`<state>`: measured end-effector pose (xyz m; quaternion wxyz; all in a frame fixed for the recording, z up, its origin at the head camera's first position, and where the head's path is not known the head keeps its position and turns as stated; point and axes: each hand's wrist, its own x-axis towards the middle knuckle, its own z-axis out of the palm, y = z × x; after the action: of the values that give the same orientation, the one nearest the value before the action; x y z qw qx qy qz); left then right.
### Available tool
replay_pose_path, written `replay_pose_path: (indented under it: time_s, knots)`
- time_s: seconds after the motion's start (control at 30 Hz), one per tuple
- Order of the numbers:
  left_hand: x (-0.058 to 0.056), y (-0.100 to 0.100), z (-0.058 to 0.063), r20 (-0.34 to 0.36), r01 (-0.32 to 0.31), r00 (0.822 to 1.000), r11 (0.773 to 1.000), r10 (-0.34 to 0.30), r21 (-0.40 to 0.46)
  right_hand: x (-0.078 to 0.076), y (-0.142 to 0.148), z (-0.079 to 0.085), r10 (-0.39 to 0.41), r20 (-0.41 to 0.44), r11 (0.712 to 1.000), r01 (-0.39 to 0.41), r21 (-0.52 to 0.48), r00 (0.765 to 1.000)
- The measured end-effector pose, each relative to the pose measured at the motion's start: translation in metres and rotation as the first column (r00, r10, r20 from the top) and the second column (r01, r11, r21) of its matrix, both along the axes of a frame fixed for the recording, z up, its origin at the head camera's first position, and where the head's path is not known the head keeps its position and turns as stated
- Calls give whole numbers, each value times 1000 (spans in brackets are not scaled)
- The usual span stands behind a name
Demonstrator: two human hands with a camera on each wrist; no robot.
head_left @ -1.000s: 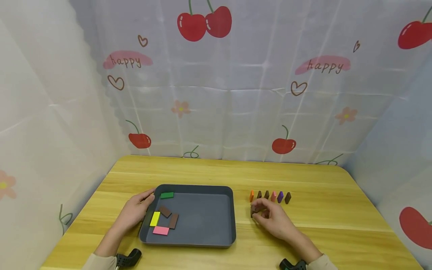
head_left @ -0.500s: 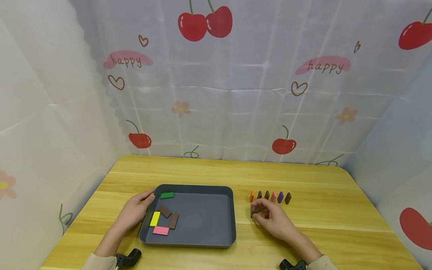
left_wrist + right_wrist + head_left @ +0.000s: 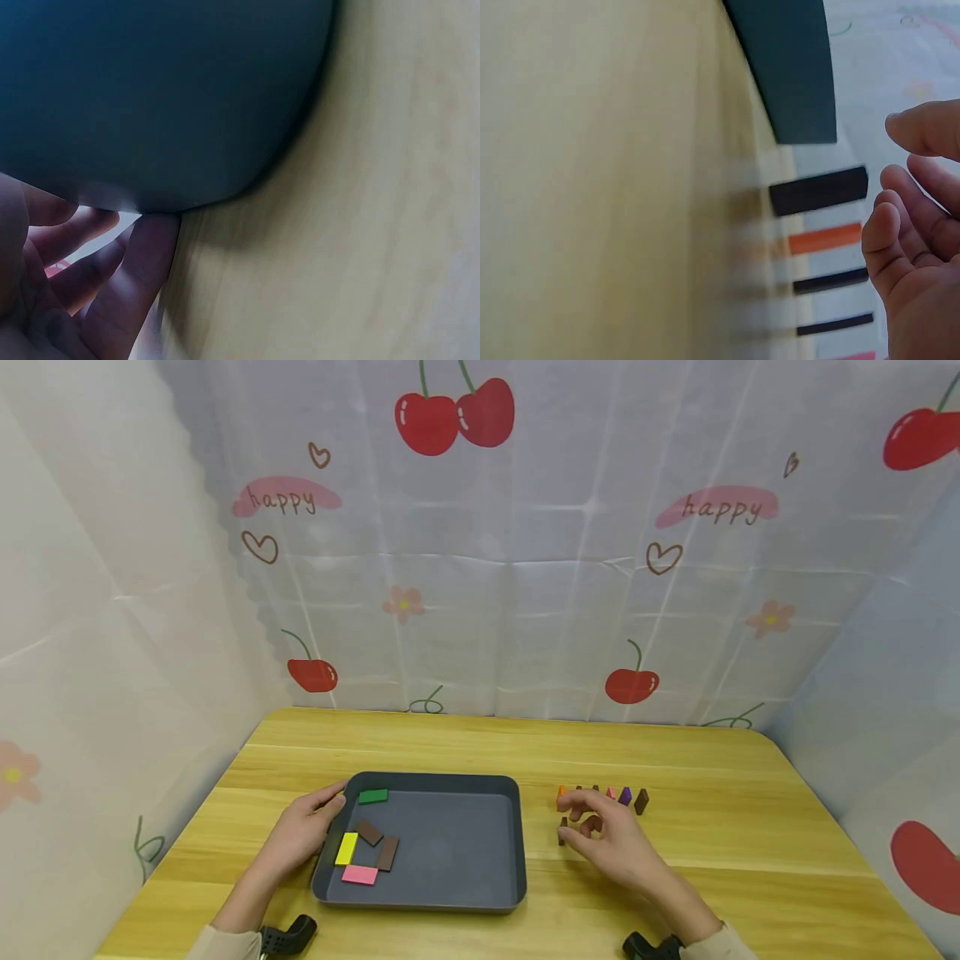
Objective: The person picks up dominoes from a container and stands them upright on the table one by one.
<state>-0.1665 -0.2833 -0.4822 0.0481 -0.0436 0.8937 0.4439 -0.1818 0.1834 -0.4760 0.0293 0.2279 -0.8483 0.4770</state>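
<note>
My left hand (image 3: 300, 827) rests its fingers against the left wall of a grey tray (image 3: 517, 860); in the left wrist view its fingertips meet the tray's outer side. Inside the tray lie a green domino block (image 3: 373, 796), a yellow one (image 3: 347, 849), a pink one (image 3: 360, 875) and two brown ones (image 3: 387, 853). To the right, a dark brown domino block (image 3: 819, 191) stands upright on the table. My right hand (image 3: 611, 839) is beside it, thumb and fingers apart, and a gap shows between hand and block in the right wrist view.
Behind the right hand stands a row of upright domino blocks, among them an orange one (image 3: 825, 238), a purple one (image 3: 626, 796) and a dark one (image 3: 641, 802). The wooden table (image 3: 480, 747) ends at a cherry-printed curtain (image 3: 510, 610).
My right hand's fingers have spread and let go of the dark brown domino block, which stays standing. The left hand stays at the tray.
</note>
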Motion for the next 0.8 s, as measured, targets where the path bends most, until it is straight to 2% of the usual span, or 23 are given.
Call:
replay_pose_path:
  time_s: [0.27,0.6,0.8]
  knots:
    - [1,0,-2,3,-5,1000,1000,5,-5,0,-24,16,88,-82,996,-85,30,993]
    - [2,1,0,7,-10,1000,1000,10,4,-5,-73,41,254,-9,957,-250,146,967]
    - [2,1,2,-1,-7,1000,1000,7,-7,-12,-98,50,293,2,935,-287,209,956]
